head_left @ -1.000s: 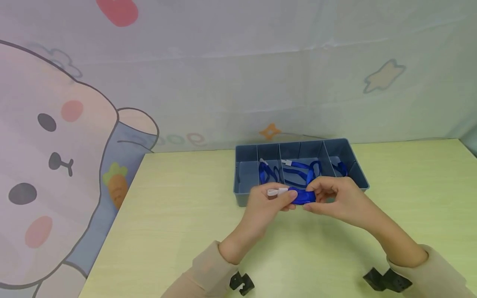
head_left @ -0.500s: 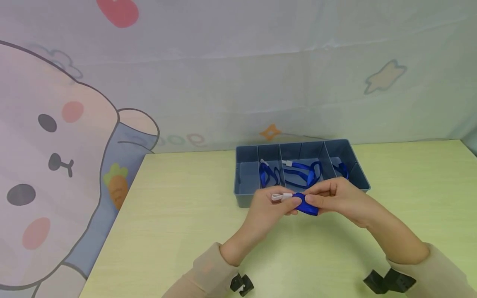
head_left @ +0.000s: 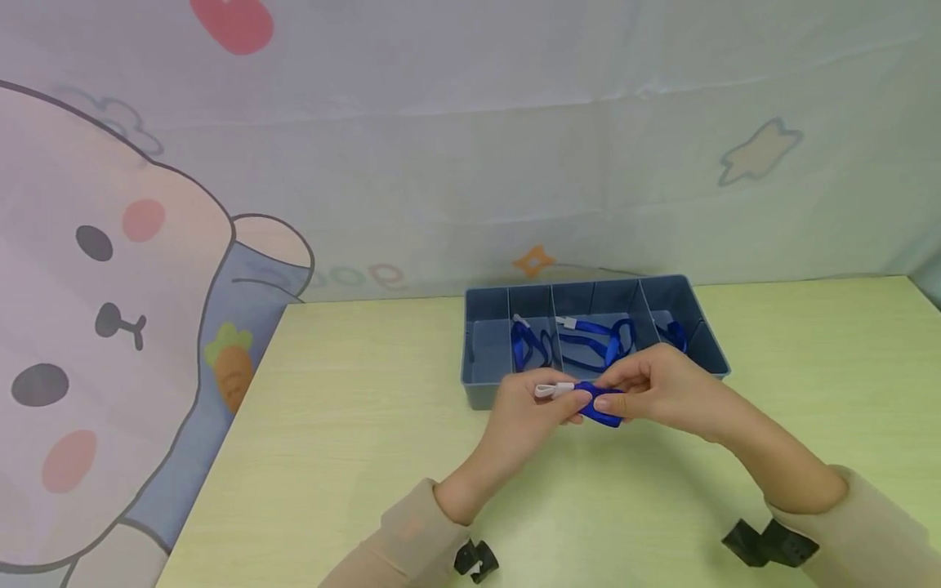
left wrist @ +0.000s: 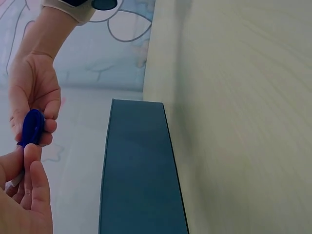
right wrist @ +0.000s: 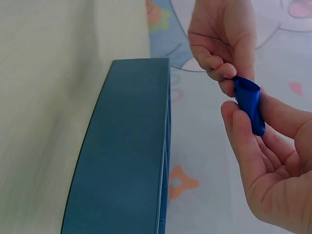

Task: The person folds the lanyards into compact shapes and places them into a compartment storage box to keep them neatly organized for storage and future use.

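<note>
Both hands pinch one folded blue strap.
Left hand [head_left: 540, 408] and right hand [head_left: 662, 388] grip blue strap [head_left: 599, 404] just near of grey divided tray [head_left: 485, 384]; more straps inside.

Grey plastic divided tray [head_left: 485, 390] sits on pale wooden tabletop [head_left: 353, 425]; blue folded strap [head_left: 601, 406] just before tray; blue coiled straps [head_left: 588, 339] inside tray.

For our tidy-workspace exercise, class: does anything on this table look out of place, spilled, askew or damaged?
Nothing stands out. The grey-blue plastic divided tray sits flat on the pale wooden table, with loose blue straps inside its compartments. Left hand and right hand pinch a folded blue strap with a white end just before it.
</note>
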The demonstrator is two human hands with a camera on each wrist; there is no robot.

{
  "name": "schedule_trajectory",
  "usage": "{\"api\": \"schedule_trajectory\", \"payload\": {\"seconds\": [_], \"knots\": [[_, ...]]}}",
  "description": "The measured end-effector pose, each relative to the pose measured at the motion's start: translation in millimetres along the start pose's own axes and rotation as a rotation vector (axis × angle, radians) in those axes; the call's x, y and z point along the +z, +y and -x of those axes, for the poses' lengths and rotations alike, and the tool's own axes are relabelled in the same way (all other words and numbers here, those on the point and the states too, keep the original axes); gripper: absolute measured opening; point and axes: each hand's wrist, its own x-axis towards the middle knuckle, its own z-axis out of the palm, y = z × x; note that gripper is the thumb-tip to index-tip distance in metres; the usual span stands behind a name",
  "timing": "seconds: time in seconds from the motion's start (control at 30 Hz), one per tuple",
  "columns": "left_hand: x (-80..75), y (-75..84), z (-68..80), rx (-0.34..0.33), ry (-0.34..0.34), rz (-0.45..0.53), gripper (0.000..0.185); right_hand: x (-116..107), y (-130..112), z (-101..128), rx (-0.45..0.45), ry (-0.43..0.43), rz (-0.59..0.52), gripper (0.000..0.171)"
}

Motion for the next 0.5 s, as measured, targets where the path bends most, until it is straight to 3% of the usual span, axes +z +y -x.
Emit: {"api": "schedule_trajectory", "payload": {"seconds": [0.13, 0.23, 0.4, 0.5], "knots": [[0.6, 9.3, 3.7, 0.021, 0.016, -0.010, 0.012, 2.7, -1.8, -3.8, -0.034, 0.022, 0.102, 0.018], [0.8, 15.6, 5.7, 0.025, 0.032, -0.013, 0.012, 5.0, -2.6, -6.5, -0.016, 0.055, 0.107, 0.015], [-1.8, 16.6, 3.6, -0.021, 0.026, -0.005, 0.014, 8.4, -0.5, -8.9, 0.015, 0.093, 0.022, 0.015], [-4.8, 7.1, -1.0, -0.054, 0.007, -0.006, 0.015, 9.4, 2.4, -10.9, 0.039, 0.096, -0.049, 0.017]]}}
